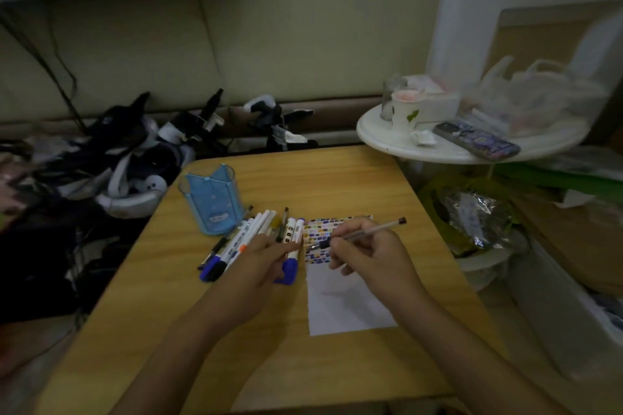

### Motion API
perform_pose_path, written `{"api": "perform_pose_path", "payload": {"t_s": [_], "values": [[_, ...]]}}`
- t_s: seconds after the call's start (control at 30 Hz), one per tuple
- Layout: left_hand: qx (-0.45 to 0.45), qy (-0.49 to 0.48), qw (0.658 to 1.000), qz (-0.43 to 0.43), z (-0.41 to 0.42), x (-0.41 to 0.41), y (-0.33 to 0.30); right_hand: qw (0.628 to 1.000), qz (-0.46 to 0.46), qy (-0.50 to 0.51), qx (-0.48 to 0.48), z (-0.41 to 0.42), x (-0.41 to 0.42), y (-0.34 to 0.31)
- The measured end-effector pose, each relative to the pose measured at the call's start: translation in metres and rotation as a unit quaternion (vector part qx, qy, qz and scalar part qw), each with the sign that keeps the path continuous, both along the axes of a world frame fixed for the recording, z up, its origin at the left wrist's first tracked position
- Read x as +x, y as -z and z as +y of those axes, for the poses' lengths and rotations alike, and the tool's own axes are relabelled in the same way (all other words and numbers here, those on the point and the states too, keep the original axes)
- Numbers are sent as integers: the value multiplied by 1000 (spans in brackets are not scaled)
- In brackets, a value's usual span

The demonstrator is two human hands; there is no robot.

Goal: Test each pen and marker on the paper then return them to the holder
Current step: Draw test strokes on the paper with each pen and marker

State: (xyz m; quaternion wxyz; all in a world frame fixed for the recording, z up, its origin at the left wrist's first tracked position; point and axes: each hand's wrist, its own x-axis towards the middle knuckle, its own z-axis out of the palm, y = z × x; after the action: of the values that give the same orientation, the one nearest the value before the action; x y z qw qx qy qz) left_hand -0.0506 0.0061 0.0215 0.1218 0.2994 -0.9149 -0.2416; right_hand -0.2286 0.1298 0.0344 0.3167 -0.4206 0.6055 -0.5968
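Note:
My right hand (pixel 367 254) grips a clear-barrelled pen (pixel 371 231) with a dark cap end, its tip low over the paper (pixel 347 300). The paper is white with a colourful patterned band along its far edge and lies on the wooden table (pixel 236 347). My left hand (pixel 259 263) rests with fingers stretched out on the table's pile of pens and markers (pixel 249 239), fingertips at the paper's left edge. A blue-capped marker (pixel 288 271) lies partly under that hand. The blue pen holder (pixel 212 200) stands upright behind the pile, apparently holding nothing.
A round white side table (pixel 455 145) at the right carries a paper cup (pixel 406 111), a phone (pixel 475 140) and plastic bags. Dark clothes and straps (pixel 118 162) lie heaped left of the table. Bags and boxes crowd the floor at the right.

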Motion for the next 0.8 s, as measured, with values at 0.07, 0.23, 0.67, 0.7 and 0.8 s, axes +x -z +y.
{"api": "perform_pose_path", "payload": {"t_s": [0.07, 0.23, 0.67, 0.7, 0.8], "values": [[35, -30, 997, 54, 7, 11, 0, 999, -39, -6, 2, 1, 4, -5], [53, -103, 988, 102, 18, 24, 4, 995, -94, -23, 20, 2, 11, -6], [-19, -48, 989, 136, 16, 13, 0, 993, -110, -34, -4, -7, 6, 4], [-21, -48, 989, 139, 15, 12, 0, 993, -111, -37, -6, -8, 8, 5], [-34, -45, 988, 147, 16, 9, -1, 995, -93, -44, -8, -9, 11, 8]]}}
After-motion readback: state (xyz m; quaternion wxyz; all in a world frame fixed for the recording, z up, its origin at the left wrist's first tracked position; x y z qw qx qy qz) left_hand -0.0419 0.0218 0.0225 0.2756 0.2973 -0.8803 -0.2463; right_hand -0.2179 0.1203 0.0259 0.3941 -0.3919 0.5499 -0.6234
